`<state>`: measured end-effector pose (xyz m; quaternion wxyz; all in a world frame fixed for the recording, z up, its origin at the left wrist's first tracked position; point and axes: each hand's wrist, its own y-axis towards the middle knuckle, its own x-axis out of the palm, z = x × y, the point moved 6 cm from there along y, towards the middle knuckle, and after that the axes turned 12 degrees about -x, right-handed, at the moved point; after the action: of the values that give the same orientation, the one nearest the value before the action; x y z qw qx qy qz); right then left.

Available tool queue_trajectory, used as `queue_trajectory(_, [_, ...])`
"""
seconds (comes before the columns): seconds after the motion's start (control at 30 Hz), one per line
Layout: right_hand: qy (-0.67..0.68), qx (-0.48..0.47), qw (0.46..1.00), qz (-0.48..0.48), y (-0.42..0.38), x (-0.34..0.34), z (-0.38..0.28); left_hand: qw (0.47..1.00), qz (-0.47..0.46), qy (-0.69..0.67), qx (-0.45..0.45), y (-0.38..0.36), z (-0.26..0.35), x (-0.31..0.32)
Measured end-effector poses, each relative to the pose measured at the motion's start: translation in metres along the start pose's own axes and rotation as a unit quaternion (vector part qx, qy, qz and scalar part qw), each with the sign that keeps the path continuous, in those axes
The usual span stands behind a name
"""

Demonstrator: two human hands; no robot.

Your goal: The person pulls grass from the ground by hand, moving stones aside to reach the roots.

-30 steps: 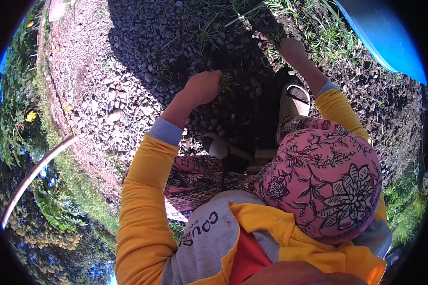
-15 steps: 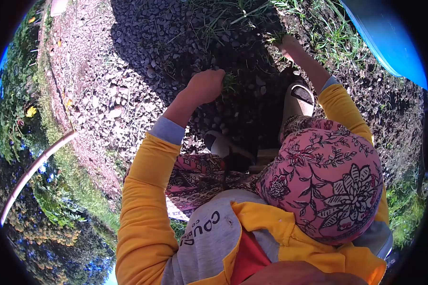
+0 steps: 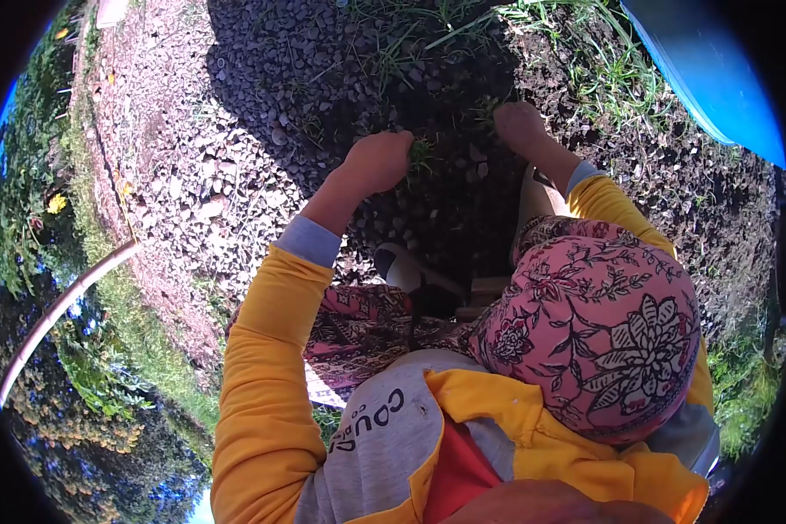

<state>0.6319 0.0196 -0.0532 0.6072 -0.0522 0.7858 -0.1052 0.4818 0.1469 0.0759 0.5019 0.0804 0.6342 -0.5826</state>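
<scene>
My left hand [image 3: 377, 163] is closed at the edge of the shade over the gravel. A small green grass tuft [image 3: 423, 154] shows right beside its fingertips, and the hand appears to hold it. To the right, my right hand [image 3: 521, 129] is curled with its back turned up. Thin grass blades [image 3: 486, 112] stick out on its left side, seemingly from between the fingers. The fingertips themselves are hidden. Dark shaded ground [image 3: 452, 175] with loose stones lies between the two hands.
Below the hands are a light shoe [image 3: 410, 269] and another shoe [image 3: 540, 196], near a knee in pink floral cloth [image 3: 598, 336]. Taller grass [image 3: 616, 83] grows at upper right beside a blue sheet [image 3: 707, 70]. Sunlit gravel [image 3: 170, 131] spreads left, with a curved pale pole [image 3: 68, 306].
My right hand has come down and left from the sunlit soil into the shade, nearer my left hand, with grass at its fingers. My left hand has hardly moved.
</scene>
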Motion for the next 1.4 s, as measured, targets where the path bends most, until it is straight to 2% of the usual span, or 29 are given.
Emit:
queue_trajectory(0.13, [-0.037,-0.057,0.997,0.032,-0.005,-0.001,-0.001,1.000,-0.012,0.001,-0.009,0.000,0.001,-0.003])
queue_trajectory(0.23, [0.039,0.013,0.997,0.067,-0.002,0.000,0.010,1.000,-0.008,0.000,-0.011,-0.001,0.000,-0.003])
queue_trajectory(0.33, [0.055,0.052,0.994,0.074,0.003,-0.001,0.015,1.000,-0.008,0.002,-0.013,-0.001,-0.002,-0.002])
queue_trajectory(0.43, [0.180,0.086,0.966,0.163,0.002,-0.009,0.028,1.000,-0.006,-0.007,-0.014,-0.001,-0.002,-0.004])
queue_trajectory(0.53, [0.161,0.116,0.966,0.168,0.011,-0.033,0.049,1.000,-0.007,-0.024,-0.014,0.001,0.000,-0.008])
queue_trajectory(0.63, [0.161,0.131,0.939,0.274,0.002,-0.100,0.058,0.998,0.013,-0.060,-0.005,0.002,0.000,-0.012])
queue_trajectory(0.73, [0.104,0.125,0.933,0.320,-0.008,-0.106,0.071,0.995,0.044,-0.092,-0.008,0.005,0.005,-0.021])
queue_trajectory(0.77, [0.101,0.156,0.963,0.195,-0.002,-0.092,0.066,0.994,0.050,-0.098,-0.009,0.009,0.003,-0.015])
queue_trajectory(0.8, [0.078,0.090,0.988,0.099,-0.001,-0.066,0.062,0.993,0.054,-0.103,-0.010,0.013,0.002,-0.009])
queue_trajectory(0.87, [0.030,-0.041,0.994,-0.093,-0.010,-0.015,0.054,0.992,0.028,-0.124,-0.015,0.021,0.005,0.002])
queue_trajectory(0.97, [0.092,-0.055,0.994,0.007,-0.019,-0.025,0.053,0.985,0.034,-0.167,-0.021,0.026,0.011,0.011])
queue_trajectory(1.0, [0.110,-0.006,0.991,0.070,-0.019,-0.041,0.056,0.983,0.050,-0.178,-0.016,0.032,0.015,0.003])
queue_trajectory(1.07, [0.148,0.092,0.966,0.191,-0.019,-0.068,0.051,0.968,0.150,-0.203,-0.014,0.033,0.022,-0.016])
queue_trajectory(1.1, [0.165,0.140,0.963,0.163,-0.019,-0.079,0.052,0.956,0.200,-0.215,-0.014,0.033,0.024,-0.025])
queue_trajectory(1.2, [0.162,0.158,0.957,0.183,-0.022,-0.079,0.055,0.971,0.182,-0.101,-0.122,0.047,0.027,-0.028])
queue_trajectory(1.23, [0.120,0.135,0.975,0.127,-0.019,-0.063,0.054,0.987,0.081,-0.012,-0.139,0.060,0.025,-0.003])
queue_trajectory(1.3, [0.086,0.010,0.995,-0.047,-0.028,-0.030,0.050,0.964,-0.122,0.160,-0.172,0.072,0.011,0.055])
queue_trajectory(1.33, [0.067,-0.053,0.987,-0.134,-0.031,-0.013,0.048,0.971,-0.110,0.145,-0.153,0.076,0.014,0.060])
queue_trajectory(1.37, [0.079,-0.012,0.986,-0.148,-0.031,-0.013,0.053,0.977,-0.103,0.132,-0.130,0.068,0.026,0.054])
queue_trajectory(1.4, [0.154,0.021,0.983,-0.101,-0.040,-0.038,0.050,0.982,-0.099,0.118,-0.107,0.060,0.034,0.054])
